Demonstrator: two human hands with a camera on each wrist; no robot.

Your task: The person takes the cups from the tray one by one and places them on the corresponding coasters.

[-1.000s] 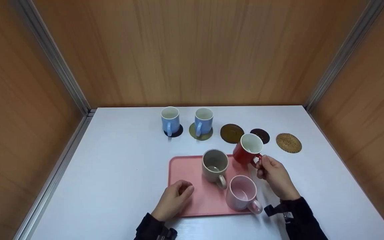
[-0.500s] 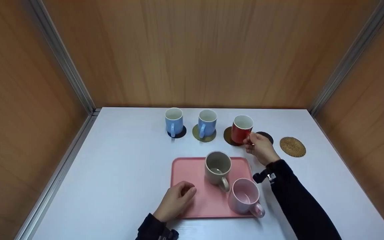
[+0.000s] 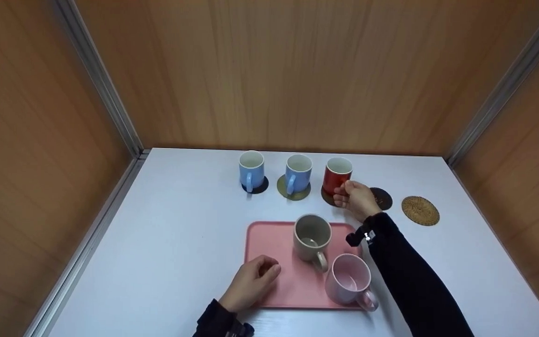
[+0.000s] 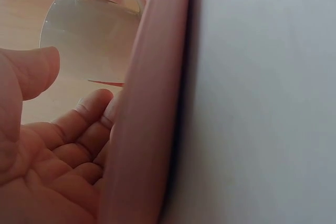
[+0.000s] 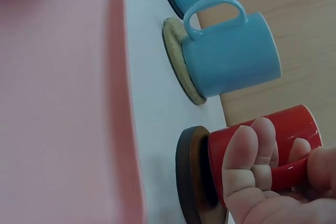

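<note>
Red glazed mug (image 3: 337,174) now stands upright on its dark round coaster (image 5: 190,182); a second ago I carried it tilted above the pink tray (image 3: 269,234). My right hand (image 3: 356,200) still curls round its handle. My left hand (image 3: 251,283) has not moved, fingers loosely curled on the tray's smooth rim, holding nothing. Two blue mugs (image 3: 297,173) sit on coasters to the left; a woven coaster (image 3: 420,210) lies well apart, with bare white desk (image 3: 171,224) around.
</note>
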